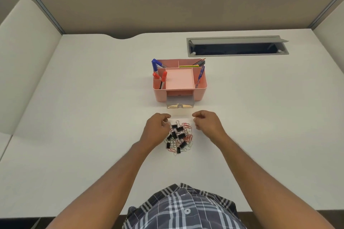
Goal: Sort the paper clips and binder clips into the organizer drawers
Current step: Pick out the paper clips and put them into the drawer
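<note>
A pile of black binder clips (176, 134) and red and silver paper clips (188, 138) lies on the white desk in front of me. My left hand (157, 129) rests at the pile's left edge with curled fingers touching the clips; whether it holds one is unclear. To the right of the pile's top, my right hand (206, 122) hovers with its fingers curled in and nothing visible in them. Beyond the pile stands the pink organizer (201, 91). Its clear drawer (180, 103) is pulled out toward me at the bottom front.
Red and blue markers (158, 72), pens and a pencil stand in the organizer's outer compartments. A grey cable hatch (237, 45) is open in the desk at the back right. Beige partition walls enclose the desk on three sides.
</note>
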A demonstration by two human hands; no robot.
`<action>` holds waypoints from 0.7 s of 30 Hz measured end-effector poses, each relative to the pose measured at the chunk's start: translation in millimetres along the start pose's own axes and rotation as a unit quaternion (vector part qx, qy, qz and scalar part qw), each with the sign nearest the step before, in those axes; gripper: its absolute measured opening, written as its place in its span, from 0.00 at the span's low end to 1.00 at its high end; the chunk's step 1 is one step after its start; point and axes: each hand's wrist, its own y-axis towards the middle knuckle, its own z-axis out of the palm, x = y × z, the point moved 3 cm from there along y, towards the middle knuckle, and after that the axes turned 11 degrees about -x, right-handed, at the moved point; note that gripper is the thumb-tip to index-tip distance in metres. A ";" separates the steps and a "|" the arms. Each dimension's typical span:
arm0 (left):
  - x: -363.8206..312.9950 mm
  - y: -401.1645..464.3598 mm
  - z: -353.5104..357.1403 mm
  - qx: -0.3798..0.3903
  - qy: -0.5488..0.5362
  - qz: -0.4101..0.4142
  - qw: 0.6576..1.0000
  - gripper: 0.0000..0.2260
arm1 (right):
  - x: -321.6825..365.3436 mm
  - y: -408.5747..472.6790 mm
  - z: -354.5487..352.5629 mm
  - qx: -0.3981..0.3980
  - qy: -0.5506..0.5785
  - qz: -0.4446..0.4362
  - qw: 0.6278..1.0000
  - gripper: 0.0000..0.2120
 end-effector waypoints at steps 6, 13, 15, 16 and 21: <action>8.7 -2.0 14.2 0.049 0.121 0.064 0.989 0.15 | -16.1 -11.2 11.2 0.027 -0.288 -0.215 0.933 0.13; 2.9 -6.5 20.1 0.056 0.163 0.122 0.977 0.14 | -8.5 -18.1 27.2 0.043 -0.316 -0.297 0.900 0.15; 3.0 -9.3 20.8 0.058 0.159 0.124 0.978 0.13 | -8.9 -19.6 30.3 0.052 -0.327 -0.313 0.890 0.13; 3.3 -10.7 21.0 0.060 0.157 0.123 0.978 0.13 | -9.9 -20.4 31.2 0.057 -0.330 -0.321 0.886 0.13; 0.7 -10.3 18.8 0.037 0.149 0.104 0.983 0.11 | -10.5 -24.1 31.8 0.068 -0.342 -0.341 0.873 0.12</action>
